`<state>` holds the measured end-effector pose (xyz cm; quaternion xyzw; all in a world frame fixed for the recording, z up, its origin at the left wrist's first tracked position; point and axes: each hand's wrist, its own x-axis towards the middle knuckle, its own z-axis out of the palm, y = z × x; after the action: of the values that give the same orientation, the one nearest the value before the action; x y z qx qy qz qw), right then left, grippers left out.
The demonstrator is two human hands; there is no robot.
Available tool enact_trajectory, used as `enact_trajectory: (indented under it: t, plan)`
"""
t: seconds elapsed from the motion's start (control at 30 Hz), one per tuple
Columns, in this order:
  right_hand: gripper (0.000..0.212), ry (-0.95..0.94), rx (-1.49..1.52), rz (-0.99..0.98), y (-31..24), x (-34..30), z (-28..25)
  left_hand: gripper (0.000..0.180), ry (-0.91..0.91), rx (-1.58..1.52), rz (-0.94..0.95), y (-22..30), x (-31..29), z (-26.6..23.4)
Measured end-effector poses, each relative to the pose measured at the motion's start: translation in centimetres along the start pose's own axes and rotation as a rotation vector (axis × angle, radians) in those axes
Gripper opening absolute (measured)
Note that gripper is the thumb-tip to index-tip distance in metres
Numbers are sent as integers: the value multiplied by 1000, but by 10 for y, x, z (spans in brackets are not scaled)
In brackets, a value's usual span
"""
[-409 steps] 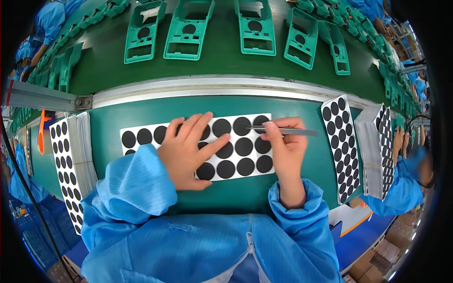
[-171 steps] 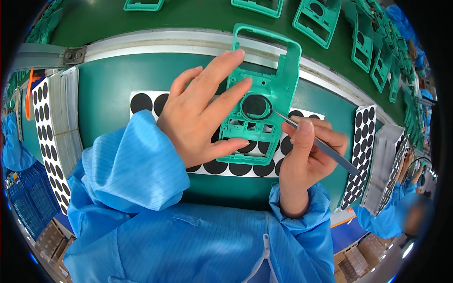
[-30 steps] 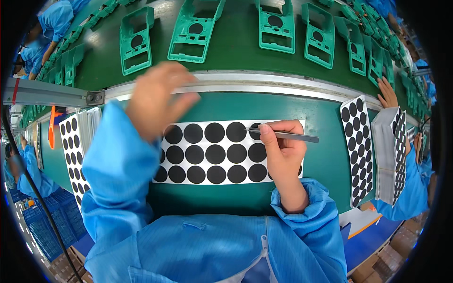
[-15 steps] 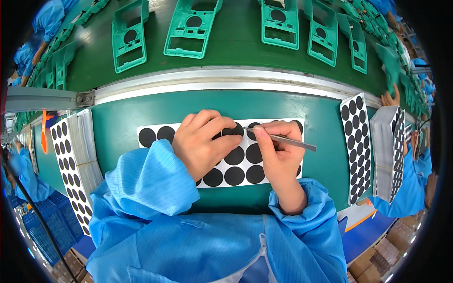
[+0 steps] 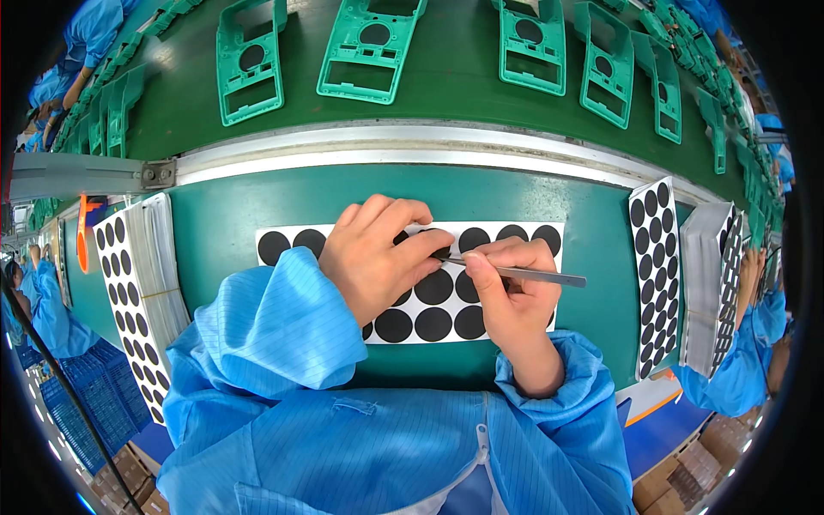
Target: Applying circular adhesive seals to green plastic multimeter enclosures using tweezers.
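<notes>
A white sheet with rows of black round stickers lies on the green work surface before me. My left hand rests over the sheet's upper middle part, its thumb and index finger drawn together in a pinch by one black disc. Whatever sits between these fingertips is mostly hidden. My right hand grips metal tweezers between thumb and fingers. The tweezers' tip reaches in beside the left fingertips, and their back end points right.
Past a metal rail, green plastic housings lie on a green conveyor. Stacks of sticker sheets stand left and right, with another dotted sheet beside the right one. A metal bracket juts in at left. Co-workers sit on both sides.
The tweezers' tip has come lower, toward me, and my left index finger and thumb have closed nearer together over the disc. On the conveyor the housings have shifted right.
</notes>
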<state>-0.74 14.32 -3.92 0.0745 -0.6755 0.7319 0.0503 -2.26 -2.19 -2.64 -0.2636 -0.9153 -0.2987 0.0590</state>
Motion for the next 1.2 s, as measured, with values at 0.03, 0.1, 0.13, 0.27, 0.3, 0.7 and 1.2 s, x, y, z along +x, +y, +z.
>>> enact_trajectory:
  t: [0.03,0.1,0.13,0.27,0.3,0.7,1.2]
  plan:
    - [14,-13,-48,-39,1,0,-2,34,1,0,2,-1,1,-1]
    - [14,-24,-99,-79,0,1,-4,38,-76,-111,-22,-2,3,-3]
    - [15,-21,-117,-107,-1,1,-5,38,-72,-109,-20,-3,3,-4]
    - [22,-85,-248,-373,-14,2,-10,48,-115,-168,-25,-7,2,-6]
    - [26,-119,-273,-464,-23,4,-12,50,-124,-179,-41,-7,2,-6]
    - [13,264,342,278,-11,12,-10,59,7,-86,-113,-14,1,-32]
    - [15,204,351,340,-10,16,11,57,1207,353,-1203,-351,-35,-167]
